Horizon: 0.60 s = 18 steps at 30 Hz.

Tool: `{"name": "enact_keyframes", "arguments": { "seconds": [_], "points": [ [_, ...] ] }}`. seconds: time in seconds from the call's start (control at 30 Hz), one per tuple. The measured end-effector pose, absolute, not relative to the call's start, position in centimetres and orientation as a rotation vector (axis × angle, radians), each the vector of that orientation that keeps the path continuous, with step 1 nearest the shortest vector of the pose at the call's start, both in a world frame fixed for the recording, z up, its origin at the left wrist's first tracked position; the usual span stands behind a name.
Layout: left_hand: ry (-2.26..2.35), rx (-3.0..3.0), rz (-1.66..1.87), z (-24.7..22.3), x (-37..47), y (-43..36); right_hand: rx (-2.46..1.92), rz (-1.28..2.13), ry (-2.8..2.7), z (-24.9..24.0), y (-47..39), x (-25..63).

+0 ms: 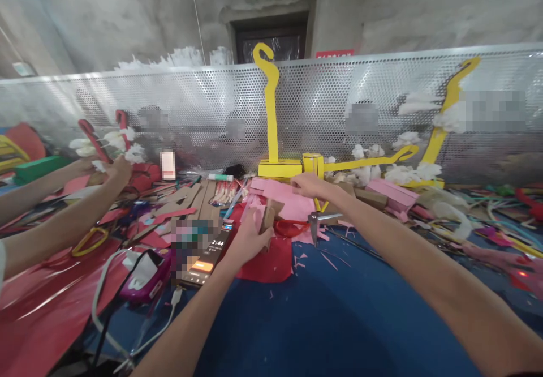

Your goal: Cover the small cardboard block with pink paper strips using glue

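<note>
The person's left hand [248,244] is clamping its thumb and fingers around a small folded piece of brown cardboard and pink paper [267,227], and the palm and fingers are hiding much of that piece, so its full shape is staying unclear. It is sitting above a red sheet [267,266], whose far part is disappearing under the hand and the clutter. The right hand [311,186] is curling its fingers at the far edge of a flat pink paper sheet [292,196], just in front of a yellow paper box [313,165]; the fingertips are blurring, so one cannot tell whether they are pinching anything. Red-handled metal scissors [314,224] are lying near the sheet on the blue tabletop [352,309], their blades standing apart. To the left, a pixelated patch is covering part of a black smartphone [214,247]. Another person's hands [119,170] are working among white tufts and red hooked shapes [121,122], their forearms running out at the left edge. The wearer's own forearms are also leaving the view, both being cut off below.
</note>
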<state>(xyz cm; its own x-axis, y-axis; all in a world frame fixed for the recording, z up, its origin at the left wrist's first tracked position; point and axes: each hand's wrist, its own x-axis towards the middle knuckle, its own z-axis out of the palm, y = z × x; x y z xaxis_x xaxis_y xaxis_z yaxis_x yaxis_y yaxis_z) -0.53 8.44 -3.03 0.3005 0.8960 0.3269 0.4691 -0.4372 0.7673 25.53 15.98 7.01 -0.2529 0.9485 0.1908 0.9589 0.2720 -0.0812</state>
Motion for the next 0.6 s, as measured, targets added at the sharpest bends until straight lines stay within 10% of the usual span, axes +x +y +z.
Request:
{"name": "enact_keyframes", "arguments": {
  "seconds": [0.3, 0.6],
  "points": [
    [1.177, 2.075, 1.181, -1.5, -0.4, 7.5, -1.287, 0.114, -1.636, 11.7, 11.4, 28.5],
    [0.762, 1.842, 1.263, 2.1, 1.2, 3.4, -1.151, 0.82, -1.537, 2.5, -2.5, 28.2]
  ]
}}
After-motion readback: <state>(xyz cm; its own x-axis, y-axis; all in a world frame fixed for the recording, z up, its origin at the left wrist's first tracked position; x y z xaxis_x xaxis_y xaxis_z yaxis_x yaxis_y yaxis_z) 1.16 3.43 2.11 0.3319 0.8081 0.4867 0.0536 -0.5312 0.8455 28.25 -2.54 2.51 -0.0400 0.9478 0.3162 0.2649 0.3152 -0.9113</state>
